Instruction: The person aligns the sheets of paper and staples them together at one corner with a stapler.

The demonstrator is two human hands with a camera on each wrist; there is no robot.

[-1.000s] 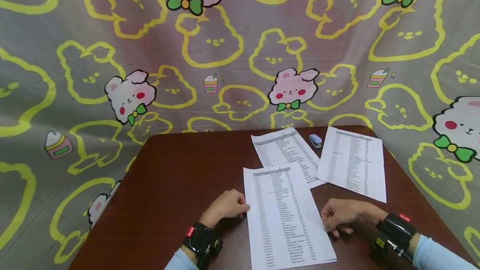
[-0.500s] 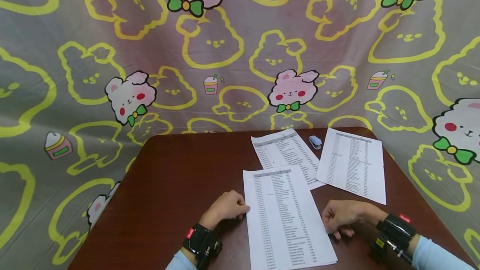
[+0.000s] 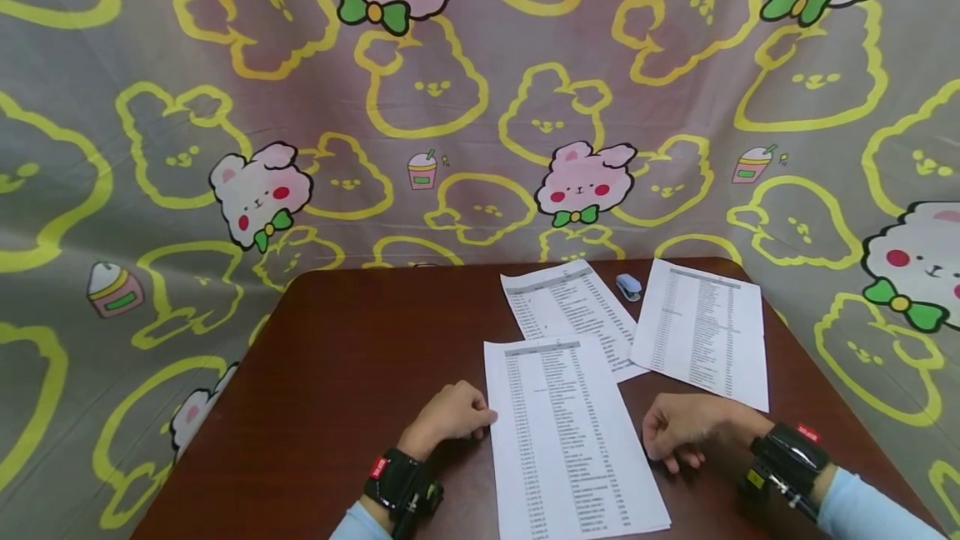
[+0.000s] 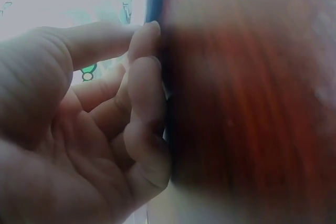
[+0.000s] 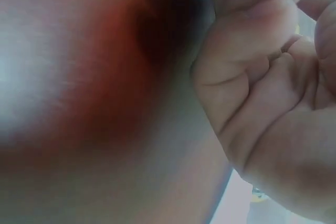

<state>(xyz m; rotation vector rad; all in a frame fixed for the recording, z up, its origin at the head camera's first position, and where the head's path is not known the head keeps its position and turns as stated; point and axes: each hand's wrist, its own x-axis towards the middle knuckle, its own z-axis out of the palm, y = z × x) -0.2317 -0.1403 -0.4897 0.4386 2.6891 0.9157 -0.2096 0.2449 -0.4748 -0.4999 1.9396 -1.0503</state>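
Both hands lie loosely curled and hold nothing, the left hand (image 3: 452,413) touching the near sheet's (image 3: 566,432) left edge and the right hand (image 3: 686,432) just beside its right edge, so a bump might slide the sheet off the table (image 3: 360,373).
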